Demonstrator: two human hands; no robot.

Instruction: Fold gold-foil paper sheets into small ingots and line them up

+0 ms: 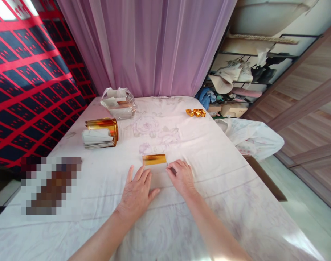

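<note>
The sheet [155,164] beneath my fingers was white with a shining gold band along its far edge. The tablecloth [209,152] I worked on was pale pink-white, printed with faint mauve roses. The stack of sheets [100,133] showed gold foil over off-white paper; the folded pieces [196,112] were gold throughout. The curtain [149,47] was plain lilac. The hanging cloth [26,83] carried a red grid on navy.
</note>
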